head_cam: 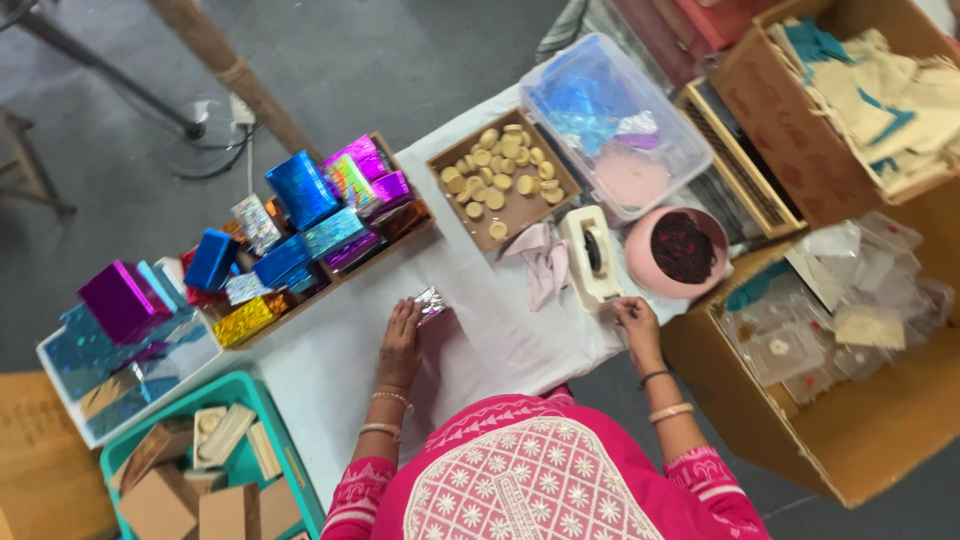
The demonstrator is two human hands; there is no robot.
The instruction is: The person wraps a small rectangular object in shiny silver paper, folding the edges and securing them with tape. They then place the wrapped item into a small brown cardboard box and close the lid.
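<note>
Left hand [401, 338] lies flat, palm down, fingers loose and gripping nothing; fingertips touch a small silver foil-wrapped packet [430, 303] on the worktop [330, 360]. Right hand [633, 318] rests at the worktop's near edge, fingers curled down at the base of a cream tape dispenser [590, 257]; whether it grips anything cannot be told.

Worktop covered in white cloth. Pink crumpled cloth [543, 262] lies just beside the dispenser. Grey floor [400, 60] beyond.

Containers:
- Pink bowl [676, 250], dark red bits inside, just right of the dispenser.
- Shallow brown tray [503, 177] holding round pale discs.
- Clear plastic tub [615, 125] with blue foil and a pink lid-like piece.
- Wooden tray [320, 225] piled with shiny foil-wrapped boxes: blue, purple, gold.
- White tray [125, 345], foil sheets and a purple box.
- Teal bin [215, 470] with plain brown boxes.
- Cardboard box [840, 390] on the floor, clear packets inside.
- Second cardboard box [850, 95], beige cloth pouches.
</note>
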